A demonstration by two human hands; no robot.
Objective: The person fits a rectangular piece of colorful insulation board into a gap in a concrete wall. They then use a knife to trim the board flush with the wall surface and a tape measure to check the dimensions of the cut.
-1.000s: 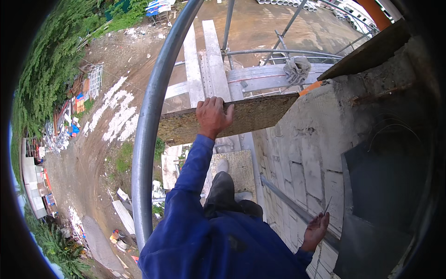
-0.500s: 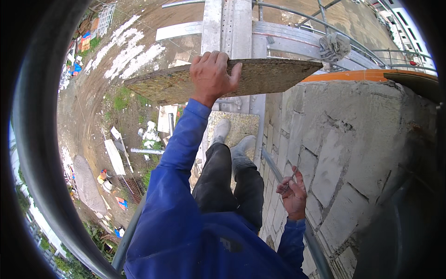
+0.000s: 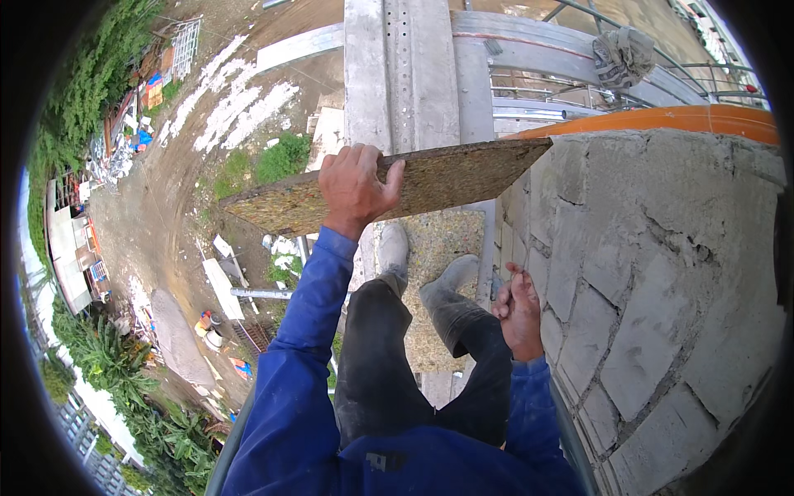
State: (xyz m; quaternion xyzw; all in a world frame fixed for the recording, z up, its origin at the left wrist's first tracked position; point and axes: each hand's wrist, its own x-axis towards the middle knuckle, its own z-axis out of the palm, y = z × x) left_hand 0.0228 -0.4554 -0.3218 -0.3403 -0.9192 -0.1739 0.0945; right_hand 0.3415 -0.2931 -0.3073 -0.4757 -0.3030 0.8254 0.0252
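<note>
My left hand (image 3: 356,192) grips the upper edge of a speckled pressed-chip board (image 3: 451,183), thumb on one face and fingers over the other. The board stands on edge, tilted, across the walkway in front of my boots. My right hand (image 3: 521,318) is raised beside the block wall (image 3: 645,314), its fingers pinched together. A thin wire (image 3: 528,248) appears to stick up from those fingers; its lower part is hidden in the hand. Under my boots lies another speckled board (image 3: 430,306).
Perforated metal planks (image 3: 401,83) run ahead at a height over muddy ground. An orange band (image 3: 645,122) edges the wall top, near a grey cloth bundle (image 3: 623,56) on a rail. A person (image 3: 207,324) is far below on the left, near scattered debris.
The board and my left hand now sit lower in the picture, as the whole view has shifted. My knees are further apart. My right hand still pinches, slightly higher in view.
</note>
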